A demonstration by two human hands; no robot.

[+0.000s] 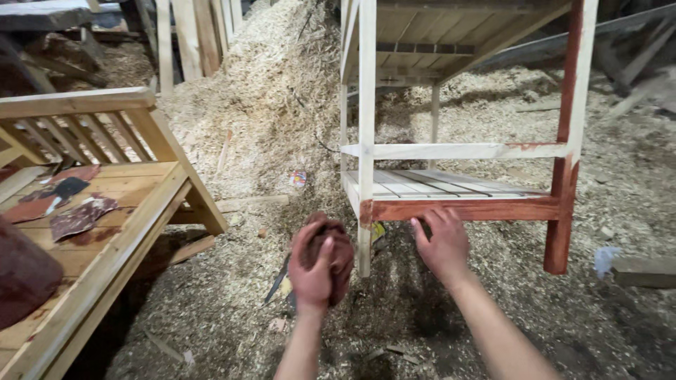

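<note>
The head camera looks down on two bare hands over a floor covered with wood shavings [232,309]. The left hand [312,271] is closed around one dark red stained rag [336,248], bunched up so that it sticks out above and to the right of the fingers. The right hand [441,243] holds nothing; its fingers are spread a little and point up toward the lower rail [461,209] of a wooden rack [366,105]. The fingertips are just below this rail — if they touch it, I cannot tell.

The rack is one piece, with four thin legs visible. The front right leg [567,141] and the lower front rail are stained red-brown; the front left leg [366,246] is stained only in a small band at the joint, and the rest is pale bare wood. A slatted shelf [436,184] sits low, just behind the stained rail.

On the left stands one bench [105,211] of pale wood with a railed back. On its seat lie three or four torn, stained scraps [74,204]. A dark red rounded thing [24,274] is at the left edge, cut by the frame.

Between the bench edge and the rack's left leg there is an open strip of floor, where both hands are. Behind it rises one big heap of shavings [267,91].
</note>
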